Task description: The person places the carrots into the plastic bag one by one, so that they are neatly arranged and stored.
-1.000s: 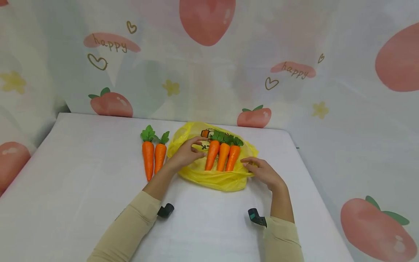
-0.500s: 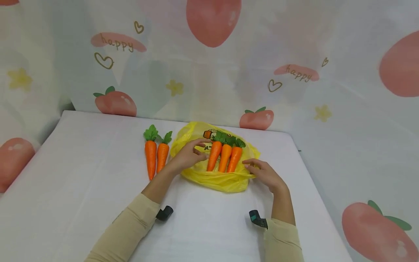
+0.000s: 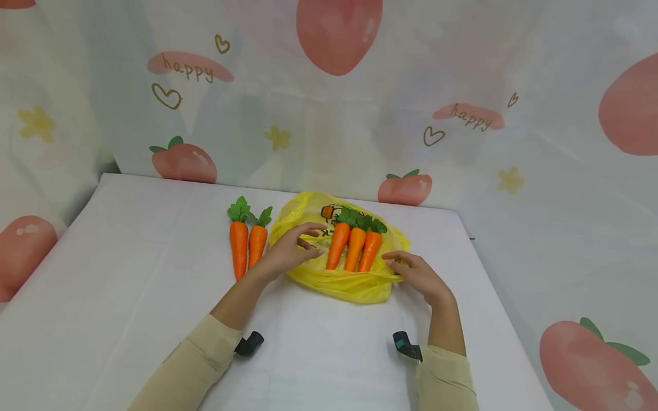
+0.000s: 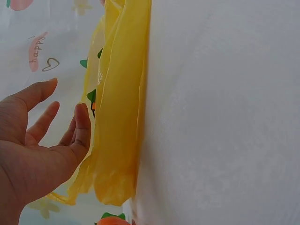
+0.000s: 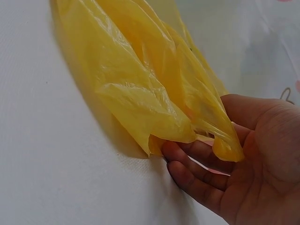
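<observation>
A yellow plastic bag lies spread on the white table. Three orange carrots with green leafy tops lie side by side at its mouth, their tips hidden behind the bag's near edge. My left hand is over the bag's left part, just left of these carrots, fingers relaxed and apart; in the left wrist view nothing is in the hand. At the bag's right edge my right hand holds the plastic; the right wrist view has the bag's edge between its thumb and fingers.
Two more carrots, one on the far left and one beside it, lie left of the bag, tips partly behind the left forearm. A patterned curtain stands behind the table.
My left hand has drawn back slightly to the left, away from the carrots on the bag. The right hand stays at the bag's edge. The whole head view has shifted slightly.
</observation>
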